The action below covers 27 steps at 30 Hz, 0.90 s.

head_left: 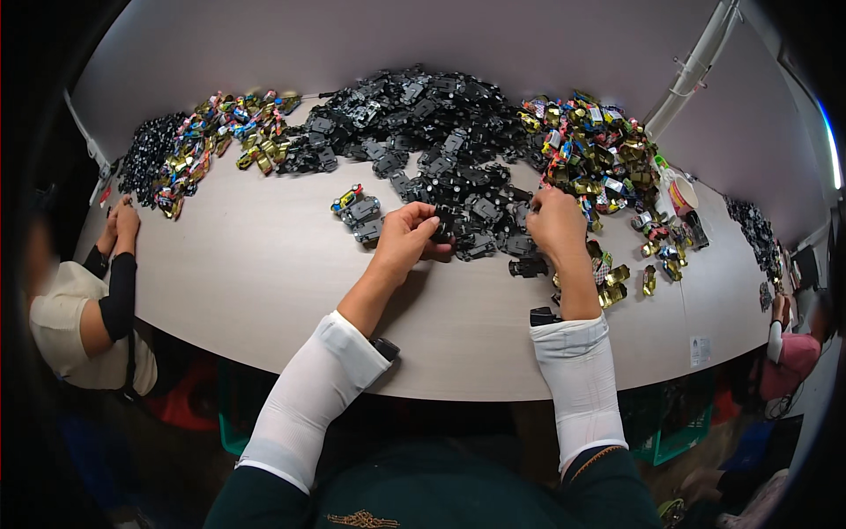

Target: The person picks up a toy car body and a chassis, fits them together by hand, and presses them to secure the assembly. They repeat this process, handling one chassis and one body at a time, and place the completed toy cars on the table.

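My left hand (pixel 407 234) rests on the table (pixel 256 273) with its fingers closed around a small black plastic part at the near edge of a large heap of black toy-car chassis parts (pixel 432 123). My right hand (pixel 555 222) reaches into the same heap just to the right, fingers curled over black parts; whether it grips one is hidden. A few assembled toy cars (pixel 359 212) sit just left of my left hand. Both forearms wear white sleeves.
Piles of shiny gold and coloured toy-car bodies lie at the back left (pixel 220 132) and at the right (pixel 599 150). A white cup (pixel 680 192) stands at the right. One person sits at the left (pixel 88 309), another at the far right (pixel 789 353). Green crates are under the table.
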{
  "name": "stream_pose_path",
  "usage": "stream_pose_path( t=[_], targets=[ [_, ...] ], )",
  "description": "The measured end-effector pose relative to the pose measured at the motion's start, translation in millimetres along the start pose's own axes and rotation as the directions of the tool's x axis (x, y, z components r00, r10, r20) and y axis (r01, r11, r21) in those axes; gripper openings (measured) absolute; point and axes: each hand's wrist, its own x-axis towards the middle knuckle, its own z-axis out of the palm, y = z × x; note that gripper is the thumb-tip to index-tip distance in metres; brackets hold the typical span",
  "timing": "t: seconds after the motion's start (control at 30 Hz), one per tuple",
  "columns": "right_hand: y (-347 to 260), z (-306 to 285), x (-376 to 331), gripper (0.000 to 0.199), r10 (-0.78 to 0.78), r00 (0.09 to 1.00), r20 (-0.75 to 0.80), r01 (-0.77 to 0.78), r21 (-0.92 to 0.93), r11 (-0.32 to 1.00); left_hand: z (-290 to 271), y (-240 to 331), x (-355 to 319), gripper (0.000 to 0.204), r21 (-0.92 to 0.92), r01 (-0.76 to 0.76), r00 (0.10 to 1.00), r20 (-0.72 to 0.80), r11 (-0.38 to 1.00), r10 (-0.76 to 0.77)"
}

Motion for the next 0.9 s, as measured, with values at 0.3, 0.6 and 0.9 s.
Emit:
stream_pose_path(
  t=[0.3, 0.6, 0.9],
  targets=[
    [-57.0, 15.7, -21.1, 0.029, -0.437, 0.895, 0.089, -0.176, 0.971, -0.163, 3.8, 4.2, -3.3, 0.024, -0.222, -0.024, 0.996, 0.078, 0.975, 0.043],
    [-44.0, 32.5, -16.2, 0.025, -0.420, 0.891, -0.170, 0.354, 0.840, 0.411, -5.7, 1.9, 1.3, 0.029, -0.286, -0.036, 0.996, 0.064, 0.957, 0.057],
    [-44.3, 24.5, -16.7, 0.029, -0.410, 0.873, -0.265, 0.481, 0.613, 0.626, -10.0, -1.8, 4.9, 0.024, 0.056, -0.092, 0.989, -0.114, 0.994, 0.098]
  ],
)
